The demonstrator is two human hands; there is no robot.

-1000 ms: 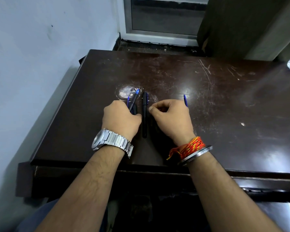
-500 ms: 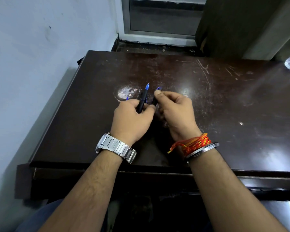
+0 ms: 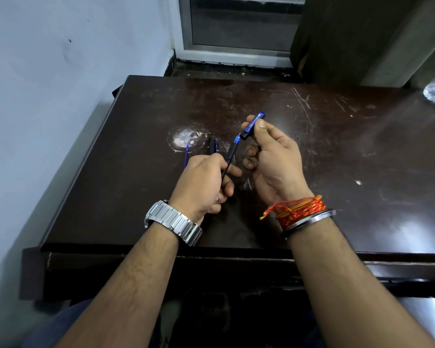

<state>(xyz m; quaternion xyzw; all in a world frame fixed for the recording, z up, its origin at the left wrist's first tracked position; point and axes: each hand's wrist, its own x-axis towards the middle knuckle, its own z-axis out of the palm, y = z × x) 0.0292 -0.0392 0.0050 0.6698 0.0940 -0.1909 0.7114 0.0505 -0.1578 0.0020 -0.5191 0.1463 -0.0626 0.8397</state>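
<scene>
Dark scratched table (image 3: 337,159) fills most of the view. Both forearms come in from the near edge and the hands meet over its middle.

The left hand (image 3: 201,182) is curled round the lower barrel of a pen (image 3: 231,154). Its knuckles hide the grip, so it is probably thumb vs. forefinger, w/ the other fingers folded under.

The right hand (image 3: 276,156) pinches the cap (image 3: 253,124) between thumb and forefinger tips (image 3: 261,124). Its other fingers are loosely bent below and hold nothing.

Key relation: the pen's blue tip points up and away from the left fingers, toward the cap's open mouth. That mouth sits just beyond the tip, up and to the right, close but not touching. The cap's long axis leans a bit more to the right than the barrel's, i.e. nearly in line but not quite. The right hand is nearer the gap, so a small tilt and a slide along that axis looks like what joins them.

Looks:
- Pen: thin black barrel w/ a see-through blue front end.
- Cap: glossy blue w/ white lettering and a black rim at the mouth.

Past the left fingers lie a black pen (image 3: 212,146) and a thin blue one (image 3: 186,153), both flat on the table and untouched.
</scene>
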